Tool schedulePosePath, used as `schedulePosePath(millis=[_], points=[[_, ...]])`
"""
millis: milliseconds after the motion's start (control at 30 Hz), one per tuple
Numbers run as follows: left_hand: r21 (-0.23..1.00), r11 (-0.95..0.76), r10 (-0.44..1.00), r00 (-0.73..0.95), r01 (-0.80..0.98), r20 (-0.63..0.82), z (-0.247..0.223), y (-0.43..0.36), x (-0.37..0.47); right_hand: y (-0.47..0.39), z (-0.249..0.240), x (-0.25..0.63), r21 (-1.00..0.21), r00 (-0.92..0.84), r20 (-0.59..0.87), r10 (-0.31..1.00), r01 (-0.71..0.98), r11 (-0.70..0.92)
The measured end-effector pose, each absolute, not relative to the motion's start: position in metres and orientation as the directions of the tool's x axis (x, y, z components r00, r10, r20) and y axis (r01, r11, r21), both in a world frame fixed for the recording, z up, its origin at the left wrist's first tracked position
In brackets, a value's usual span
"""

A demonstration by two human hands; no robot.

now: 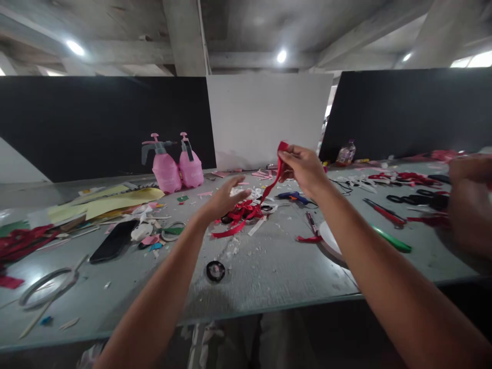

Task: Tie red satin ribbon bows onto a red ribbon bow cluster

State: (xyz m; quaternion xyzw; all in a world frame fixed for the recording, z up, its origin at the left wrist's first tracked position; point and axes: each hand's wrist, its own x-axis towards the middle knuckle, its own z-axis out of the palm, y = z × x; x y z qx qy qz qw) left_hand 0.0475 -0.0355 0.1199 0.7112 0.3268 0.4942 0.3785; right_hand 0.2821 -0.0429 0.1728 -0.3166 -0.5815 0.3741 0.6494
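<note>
My right hand (302, 166) is raised above the table, its fingers pinching the upper end of a red ribbon (272, 186). The ribbon hangs down slantwise to a tangled heap of red ribbon (242, 212) on the tabletop. My left hand (227, 197) hovers just left of that heap, fingers stretched out and apart, with nothing in them. Behind the heap, to the right, lies a blue glue gun (292, 197). A small black ring-shaped roll (216, 271) sits nearer to me.
Two pink spray bottles (167, 173) stand at the back left. A black phone (114, 241), a clear ring (46, 288) and yellow sheets (111, 204) lie leftward. Rightward are a white roll (330, 238), red-handled tool (388, 214), green object (392, 240), a bottle (346, 154) and another person's blurred hand (471, 205).
</note>
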Motion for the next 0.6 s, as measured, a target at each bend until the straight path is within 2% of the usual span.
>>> schedulePosePath(millis=[67,133,333,433,600], points=[[0.898,-0.434,0.800,0.427,-0.074,0.422,0.141,-0.042,0.076,-0.051,0.187,0.268,-0.843,-0.046,0.535,0.844,-0.102,0.528],[0.932,-0.343,0.742,0.573,-0.120,0.347,0.153,-0.049,0.097,-0.056,0.200,0.264,-0.824,-0.046,0.564,0.824,-0.098,0.558],[0.954,-0.149,0.711,0.642,-0.259,0.285,0.159,-0.060,0.100,-0.068,0.221,0.289,-0.778,0.092,0.607,0.789,-0.135,0.614],[0.978,-0.109,0.725,0.659,-0.178,0.201,0.161,-0.059,0.087,-0.078,0.225,0.300,-0.773,0.142,0.600,0.787,-0.152,0.616],[0.970,-0.234,0.743,0.656,0.066,0.135,0.166,-0.056,0.068,-0.095,0.210,0.326,-0.797,0.213,0.557,0.803,-0.136,0.589]])
